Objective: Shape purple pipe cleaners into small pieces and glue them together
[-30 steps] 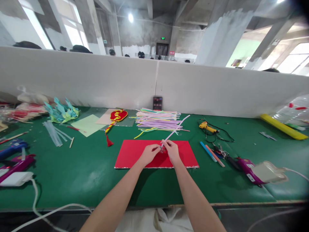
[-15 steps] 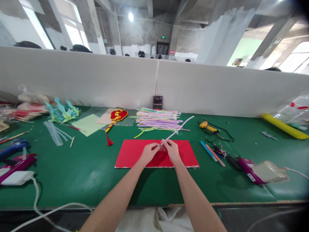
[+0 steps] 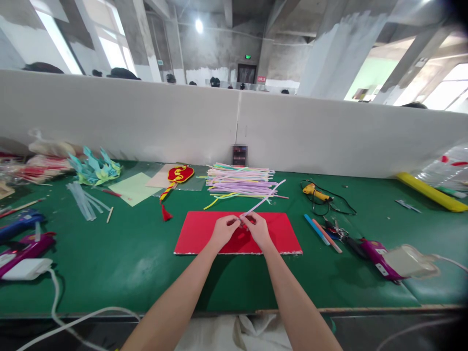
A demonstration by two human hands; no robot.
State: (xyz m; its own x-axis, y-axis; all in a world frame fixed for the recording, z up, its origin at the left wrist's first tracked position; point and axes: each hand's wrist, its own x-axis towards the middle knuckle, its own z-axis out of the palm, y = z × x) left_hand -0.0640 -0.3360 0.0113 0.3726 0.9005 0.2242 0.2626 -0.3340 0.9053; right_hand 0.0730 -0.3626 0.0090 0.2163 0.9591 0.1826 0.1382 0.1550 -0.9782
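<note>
Over the red board [image 3: 204, 229], my left hand [image 3: 224, 230] and my right hand [image 3: 258, 228] meet fingertip to fingertip. Both are closed in a pinch on a pale purple pipe cleaner [image 3: 266, 197]. Its long free end slants up and to the right, past my right hand. The end between my fingertips is mostly hidden, so its shape there cannot be made out. Just behind the board lies a pile of pastel pipe cleaners [image 3: 239, 181], mainly purple, pink and white, with some yellow and green.
To the left are a red and yellow tasselled ornament [image 3: 180, 174], green paper [image 3: 134, 189] and clear glue sticks [image 3: 86, 202]. Rightward lie a yellow-handled tool [image 3: 316, 193], two marker-like sticks [image 3: 317, 230], keys [image 3: 340, 231] and a purple glue gun [image 3: 380, 258]. A white partition [image 3: 146, 122] stands behind.
The pipe cleaner's free end has dropped lower and drawn in leftward, toward my hands. My right hand has shifted slightly left, its fingertips closer to the left hand's.
</note>
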